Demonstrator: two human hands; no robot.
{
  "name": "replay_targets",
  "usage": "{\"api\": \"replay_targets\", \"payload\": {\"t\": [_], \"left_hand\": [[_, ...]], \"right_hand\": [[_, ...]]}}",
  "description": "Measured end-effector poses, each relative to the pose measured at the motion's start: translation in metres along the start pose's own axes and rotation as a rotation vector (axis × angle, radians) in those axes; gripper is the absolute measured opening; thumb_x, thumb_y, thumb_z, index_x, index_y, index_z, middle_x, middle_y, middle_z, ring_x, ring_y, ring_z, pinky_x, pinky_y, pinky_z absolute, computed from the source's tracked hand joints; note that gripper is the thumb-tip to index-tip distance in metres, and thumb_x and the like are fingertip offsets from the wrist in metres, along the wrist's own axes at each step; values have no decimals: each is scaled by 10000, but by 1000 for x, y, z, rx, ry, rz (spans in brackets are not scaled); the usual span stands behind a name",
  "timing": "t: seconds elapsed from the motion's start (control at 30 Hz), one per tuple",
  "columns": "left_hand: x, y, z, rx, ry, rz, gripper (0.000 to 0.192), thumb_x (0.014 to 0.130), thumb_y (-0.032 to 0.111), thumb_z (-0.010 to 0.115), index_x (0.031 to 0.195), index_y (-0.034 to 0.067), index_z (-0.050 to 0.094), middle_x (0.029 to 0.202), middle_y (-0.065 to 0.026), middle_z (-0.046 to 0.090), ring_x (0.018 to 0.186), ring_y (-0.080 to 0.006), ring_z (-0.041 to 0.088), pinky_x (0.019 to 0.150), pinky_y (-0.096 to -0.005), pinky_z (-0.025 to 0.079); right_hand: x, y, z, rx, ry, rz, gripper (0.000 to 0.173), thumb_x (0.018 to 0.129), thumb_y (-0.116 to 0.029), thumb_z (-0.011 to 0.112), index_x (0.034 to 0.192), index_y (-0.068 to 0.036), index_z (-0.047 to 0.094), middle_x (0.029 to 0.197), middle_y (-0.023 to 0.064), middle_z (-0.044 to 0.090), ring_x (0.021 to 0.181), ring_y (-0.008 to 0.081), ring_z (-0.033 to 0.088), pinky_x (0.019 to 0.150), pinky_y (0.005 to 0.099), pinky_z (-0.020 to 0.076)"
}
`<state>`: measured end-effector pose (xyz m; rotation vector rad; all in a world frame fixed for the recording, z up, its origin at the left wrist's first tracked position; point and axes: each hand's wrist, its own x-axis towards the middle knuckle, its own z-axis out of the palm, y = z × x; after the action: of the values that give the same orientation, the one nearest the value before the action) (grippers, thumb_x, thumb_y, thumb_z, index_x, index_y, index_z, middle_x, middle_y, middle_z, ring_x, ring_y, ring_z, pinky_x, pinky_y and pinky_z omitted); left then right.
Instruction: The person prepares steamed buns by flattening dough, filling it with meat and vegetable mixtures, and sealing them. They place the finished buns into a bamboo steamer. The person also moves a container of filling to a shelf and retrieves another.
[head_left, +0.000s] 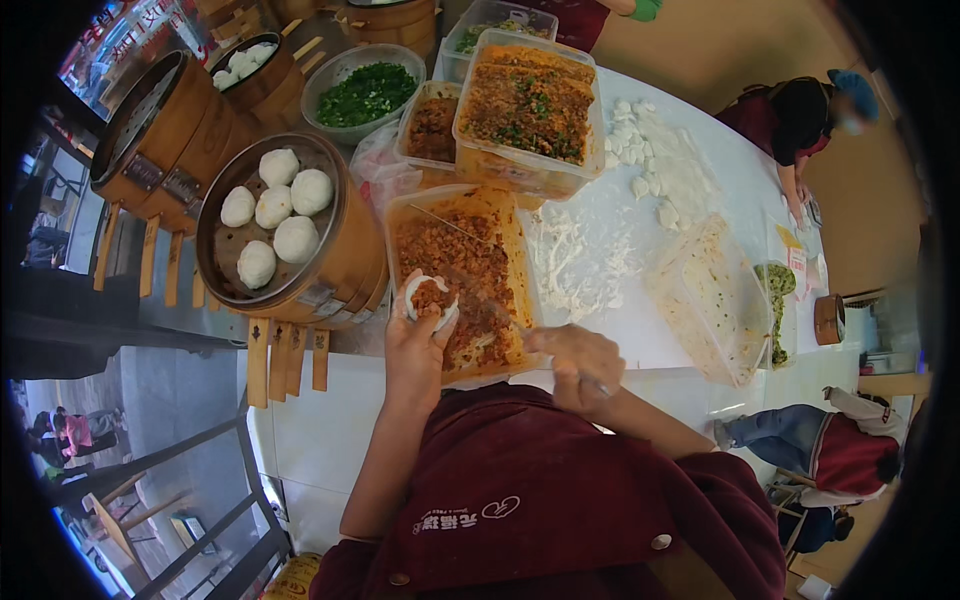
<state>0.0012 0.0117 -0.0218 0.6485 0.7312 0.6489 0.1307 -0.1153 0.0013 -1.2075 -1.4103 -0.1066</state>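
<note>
My left hand (417, 352) cups a round dough wrapper (452, 312) with reddish-brown minced filling heaped in it, above the near left side of a plastic tub (529, 300). That tub holds more of the same filling (480, 259), and a thin stick or handle lies across its far part. My right hand (581, 369) is closed around a metal utensil at the tub's near right corner; the utensil's far end is blurred over the filling. To the left, several white filled buns (296, 239) sit apart in a round bamboo steamer (360, 262).
More steamers (180, 135) with wooden tags stand at left. Beyond the tub are a bowl of chopped greens (366, 94) and stacked filling tubs (529, 105). Dough pieces (634, 142) and flour lie on the white table (600, 255). An empty tilted tub (709, 300) is at right; a co-worker (787, 124) stands beyond.
</note>
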Motion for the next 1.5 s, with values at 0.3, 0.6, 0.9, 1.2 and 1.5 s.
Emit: {"api": "replay_targets", "payload": {"t": [0.3,0.6,0.9,1.2,1.5], "left_hand": [[12,-20,2,-431,204,-90,291,989,172,408,1250,45,435,1202,-98,514,1104,-209,524,946,-350,470],[-4,10,-21,78,18,144,334,976,80,387,1295,-15,416,1209,-120,525,1117,-207,534,954,-343,464],[-1,-6,-52,300,81,87,333,935,51,465,1263,-6,454,1158,-74,540,1032,-131,535,892,-277,450],[2,-8,-52,129,102,85,348,915,7,430,1261,2,457,1160,-87,547,1056,-158,541,920,-305,444],[0,11,-29,-157,58,-60,360,924,54,431,1278,-8,443,1218,-111,534,1111,-205,534,984,-349,431]], "right_hand": [[-32,-4,21,-286,-290,-107,224,799,-69,666,986,41,613,947,183,648,720,244,656,623,306,555],[-19,12,1,-62,-62,-14,159,875,-112,590,842,36,639,746,158,667,643,264,678,555,328,552],[-52,24,66,-98,-693,104,67,834,-139,625,810,-77,631,736,69,629,670,227,624,590,326,517],[-38,23,37,344,-383,963,341,965,-229,471,827,31,644,800,110,673,673,207,643,630,281,517],[-5,-4,0,426,180,697,313,988,-158,410,958,85,604,854,159,680,738,172,663,713,297,540]]}}
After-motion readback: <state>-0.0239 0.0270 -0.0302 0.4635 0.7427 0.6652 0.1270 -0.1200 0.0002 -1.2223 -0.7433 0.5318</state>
